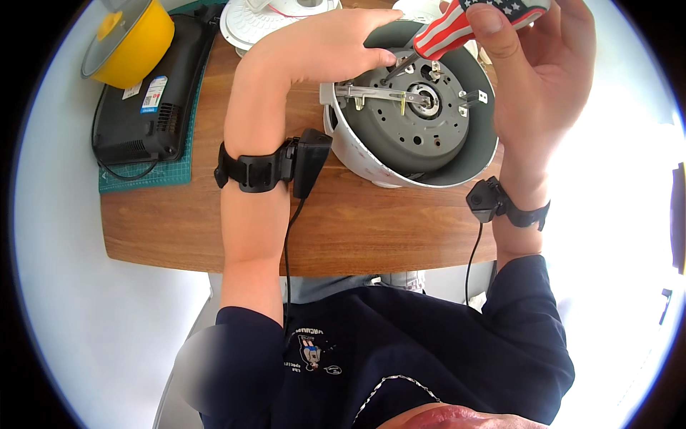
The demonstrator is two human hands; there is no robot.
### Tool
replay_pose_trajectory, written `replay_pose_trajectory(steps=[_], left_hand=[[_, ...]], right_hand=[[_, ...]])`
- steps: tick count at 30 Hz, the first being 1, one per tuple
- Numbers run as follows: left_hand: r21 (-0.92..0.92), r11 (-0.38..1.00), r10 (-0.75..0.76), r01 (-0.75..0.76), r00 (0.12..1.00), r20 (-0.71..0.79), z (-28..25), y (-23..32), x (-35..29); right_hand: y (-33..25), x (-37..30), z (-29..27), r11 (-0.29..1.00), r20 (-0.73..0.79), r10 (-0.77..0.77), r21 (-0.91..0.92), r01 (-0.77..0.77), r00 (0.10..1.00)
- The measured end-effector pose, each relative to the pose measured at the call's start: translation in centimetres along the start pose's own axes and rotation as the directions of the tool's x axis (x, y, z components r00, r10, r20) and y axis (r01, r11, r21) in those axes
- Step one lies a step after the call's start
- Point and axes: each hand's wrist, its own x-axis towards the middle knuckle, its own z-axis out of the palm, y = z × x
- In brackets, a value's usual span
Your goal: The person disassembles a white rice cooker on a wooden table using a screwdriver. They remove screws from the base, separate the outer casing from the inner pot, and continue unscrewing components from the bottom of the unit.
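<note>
My right hand [539,86] grips a screwdriver [444,34] by its red-and-white striped handle with white stars on a dark end. The shaft slants down to the left, its tip at a grey metal disc [389,136] inside a round white appliance housing [357,151], which looks like an opened rice cooker. My left hand [318,46] reaches over the housing's far left rim, thumb and index finger stretched apart. Its thumb tip is close to the screwdriver shaft; whether it touches the disc is unclear. A metal lever [379,94] crosses the disc to its centre.
A yellow pot [143,43] sits on a black appliance [136,118] at the far left, over a green cutting mat [143,180]. A white round part [246,28] lies behind my left wrist. Cables hang from both wrist straps past the wooden table's [386,236] near edge.
</note>
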Motion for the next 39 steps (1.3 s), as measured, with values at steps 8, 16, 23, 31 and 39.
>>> replay_pose_trajectory(steps=[8,16,23,31,39], left_hand=[[-0.068,0.996,-0.054,0.06,0.995,0.081,-1.5,1.5,-0.3],[-0.129,0.99,-0.04,0.051,0.995,0.092,-1.3,1.2,-0.2],[-0.063,0.997,-0.047,0.05,0.998,0.05,-1.1,1.0,-0.3],[-0.063,0.997,-0.033,0.037,0.998,0.061,-1.0,1.2,0.1],[-0.092,0.995,-0.023,0.031,0.996,0.086,-1.6,1.6,-0.3]], right_hand=[[0.9,0.8,-0.1,0.988,0.05,0.074,0.13,-0.08,0.996],[0.3,0.5,0.3,0.997,0.056,0.019,-0.07,-0.015,0.998],[0.6,0.4,-0.4,0.999,0.071,0.005,0.046,-0.008,0.997],[0.6,0.0,-0.4,0.999,0.038,-0.01,-0.041,0.012,0.999],[-0.1,0.1,-0.3,0.993,0.074,-0.058,-0.102,0.065,0.996]])
